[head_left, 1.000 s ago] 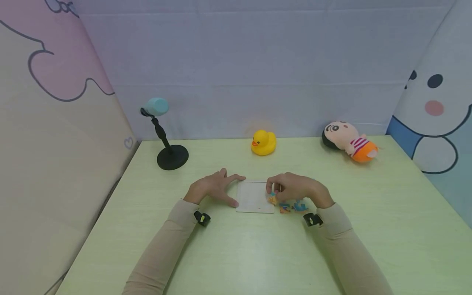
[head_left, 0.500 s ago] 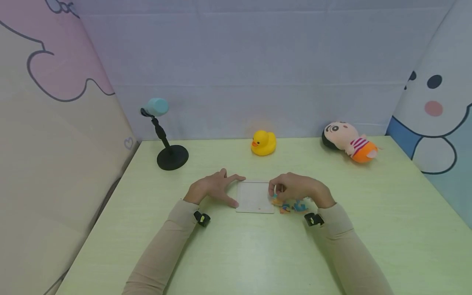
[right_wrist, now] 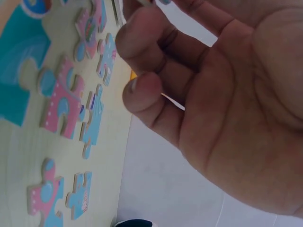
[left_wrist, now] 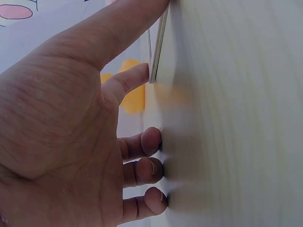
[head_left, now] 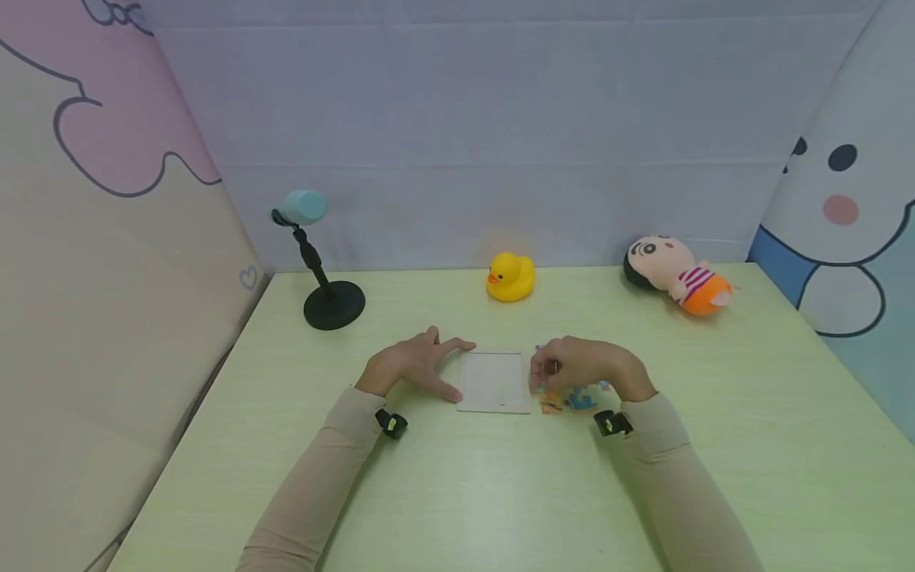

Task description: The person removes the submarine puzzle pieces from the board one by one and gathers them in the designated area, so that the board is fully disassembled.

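A flat white puzzle board [head_left: 493,384] lies on the table between the hands. My left hand [head_left: 422,364] is spread at its left side, thumb at the near corner and index finger at the far corner. In the left wrist view the board's thin edge [left_wrist: 160,45] meets these two fingertips, while the other fingertips rest on the table. My right hand [head_left: 581,365] is just past the board's right edge, pinching a puzzle piece [right_wrist: 164,1] mostly hidden by the fingers. Below it lie an orange piece [head_left: 550,403] and a blue piece [head_left: 581,400].
Several pink and blue puzzle pieces [right_wrist: 64,101] lie around the right hand. Farther back are a yellow rubber duck [head_left: 511,277], a doll [head_left: 675,272] lying on its side, and a black stand [head_left: 333,305] with a light-blue head. A pale curtain [head_left: 457,143] hangs behind the table.
My right hand has drawn slightly rightward, off the board's right edge, with the pinched piece, and a purple bit shows behind it. The left hand and board stay put.
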`<state>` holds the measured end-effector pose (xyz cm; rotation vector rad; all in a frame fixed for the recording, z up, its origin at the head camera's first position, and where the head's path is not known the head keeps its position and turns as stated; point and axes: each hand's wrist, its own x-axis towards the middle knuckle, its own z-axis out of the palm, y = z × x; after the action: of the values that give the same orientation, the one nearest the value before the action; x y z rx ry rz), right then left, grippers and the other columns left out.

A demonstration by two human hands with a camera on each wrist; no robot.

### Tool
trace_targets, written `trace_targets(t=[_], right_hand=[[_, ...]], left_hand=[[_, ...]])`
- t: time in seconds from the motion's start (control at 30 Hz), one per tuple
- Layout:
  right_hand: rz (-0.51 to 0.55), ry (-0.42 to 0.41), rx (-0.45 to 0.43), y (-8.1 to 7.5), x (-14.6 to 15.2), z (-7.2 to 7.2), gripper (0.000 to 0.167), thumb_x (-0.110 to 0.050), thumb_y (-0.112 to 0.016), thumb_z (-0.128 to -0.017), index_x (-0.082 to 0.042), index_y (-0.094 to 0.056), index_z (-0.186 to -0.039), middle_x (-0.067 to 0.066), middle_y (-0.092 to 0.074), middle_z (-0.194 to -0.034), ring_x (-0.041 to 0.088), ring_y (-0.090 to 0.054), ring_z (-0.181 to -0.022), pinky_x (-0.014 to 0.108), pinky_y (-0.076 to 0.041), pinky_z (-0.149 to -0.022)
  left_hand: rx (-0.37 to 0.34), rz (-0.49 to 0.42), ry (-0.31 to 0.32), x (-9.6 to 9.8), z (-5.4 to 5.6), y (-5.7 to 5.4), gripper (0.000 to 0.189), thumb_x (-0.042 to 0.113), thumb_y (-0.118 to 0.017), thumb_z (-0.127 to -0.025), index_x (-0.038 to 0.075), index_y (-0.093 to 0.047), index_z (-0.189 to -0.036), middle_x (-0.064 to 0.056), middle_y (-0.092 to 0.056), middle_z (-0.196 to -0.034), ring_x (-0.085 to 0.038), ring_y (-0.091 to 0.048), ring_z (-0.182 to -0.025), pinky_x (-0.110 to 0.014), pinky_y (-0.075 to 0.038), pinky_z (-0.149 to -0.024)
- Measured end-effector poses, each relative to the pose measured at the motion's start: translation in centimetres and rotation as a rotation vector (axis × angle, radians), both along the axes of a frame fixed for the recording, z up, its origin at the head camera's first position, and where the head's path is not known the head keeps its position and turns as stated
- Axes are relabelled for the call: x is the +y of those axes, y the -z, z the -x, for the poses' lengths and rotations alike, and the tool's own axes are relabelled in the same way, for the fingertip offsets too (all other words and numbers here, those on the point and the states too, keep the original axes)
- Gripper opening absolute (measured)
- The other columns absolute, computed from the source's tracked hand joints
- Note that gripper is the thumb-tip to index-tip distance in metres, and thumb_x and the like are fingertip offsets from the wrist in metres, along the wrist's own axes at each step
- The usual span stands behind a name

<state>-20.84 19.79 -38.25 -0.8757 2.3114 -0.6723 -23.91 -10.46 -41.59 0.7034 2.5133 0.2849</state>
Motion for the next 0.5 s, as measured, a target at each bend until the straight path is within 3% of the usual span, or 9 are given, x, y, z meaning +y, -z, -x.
trace_targets(t=[0.3, 0.5], right_hand=[[-0.077, -0.013, -0.044, -0.1, 1.1, 0.0, 0.010, -0.005, -0.066, -0.092, -0.013, -0.070, -0.088, -0.006, -0.057, -0.079, 0.011, -0.051, -0.075, 0.029, -0.044, -0.070], [-0.092, 0.031, -0.108, -0.6, 2.2, -0.1, 0.010, -0.006, -0.066, -0.093, -0.013, -0.073, -0.089, -0.005, -0.057, -0.076, 0.012, -0.050, -0.066, 0.026, -0.042, -0.056]], left_hand=[[-0.004, 0.001, -0.007, 0.1, -0.1, 0.1, 0.090, 0.063, -0.078, -0.076, 0.045, -0.034, -0.152, -0.008, -0.040, -0.114, -0.025, -0.047, -0.099, -0.036, -0.043, -0.073], [0.010, 0.003, 0.000, 0.1, 0.0, 0.1, 0.091, 0.063, -0.079, -0.075, 0.044, -0.034, -0.152, -0.008, -0.041, -0.113, -0.024, -0.048, -0.097, -0.036, -0.044, -0.073]])
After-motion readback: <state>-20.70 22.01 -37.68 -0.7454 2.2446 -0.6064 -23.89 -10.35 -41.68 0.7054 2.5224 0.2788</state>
